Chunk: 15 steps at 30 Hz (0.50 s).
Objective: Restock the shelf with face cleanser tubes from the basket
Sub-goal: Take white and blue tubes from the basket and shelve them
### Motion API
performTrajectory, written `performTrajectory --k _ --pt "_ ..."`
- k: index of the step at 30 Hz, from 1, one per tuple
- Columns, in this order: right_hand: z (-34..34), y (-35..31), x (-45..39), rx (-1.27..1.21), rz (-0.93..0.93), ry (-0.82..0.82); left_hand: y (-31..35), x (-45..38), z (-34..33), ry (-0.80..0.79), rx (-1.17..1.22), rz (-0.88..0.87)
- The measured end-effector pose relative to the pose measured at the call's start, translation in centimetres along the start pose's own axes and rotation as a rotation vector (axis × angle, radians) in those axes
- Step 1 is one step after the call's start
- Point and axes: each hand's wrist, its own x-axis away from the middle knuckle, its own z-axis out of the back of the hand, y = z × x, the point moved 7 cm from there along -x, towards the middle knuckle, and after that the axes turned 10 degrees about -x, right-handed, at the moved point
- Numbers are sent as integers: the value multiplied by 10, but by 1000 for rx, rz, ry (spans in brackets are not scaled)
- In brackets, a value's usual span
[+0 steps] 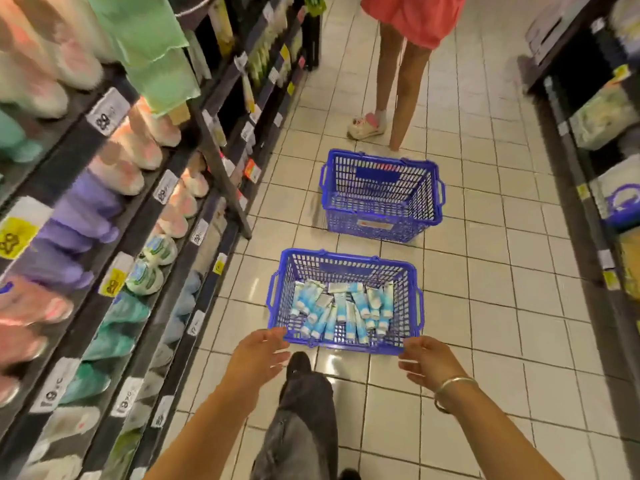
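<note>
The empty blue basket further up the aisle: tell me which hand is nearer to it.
Right, narrowly. The right hand is below the empty basket, at the full basket's near-right corner; the left hand reaches its near-left corner.

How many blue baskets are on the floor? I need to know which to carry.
2. The near basket sits just ahead of both hands and holds the tubes; the far basket stands beyond it, looking empty. Another blue object on the right shelf is unclear.

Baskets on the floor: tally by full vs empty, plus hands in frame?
Blue basket with tubes: 1
Blue basket, empty: 1
Hands, the left hand and the right hand, both open near the closer basket's rim: 2
Total: 4
</note>
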Motion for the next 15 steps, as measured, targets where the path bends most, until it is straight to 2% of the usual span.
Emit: performTrajectory --k 5,9,15 --pt "-40 -19 -82 -12 -50 62 33 -98 -9 -27 -84 48" --pt "-65 -9 -158 29 -105 74 33 -182 -16 -33 -168 93" --pt "-95 41 -283 420 2 22 -21 -300 -38 -15 -245 159"
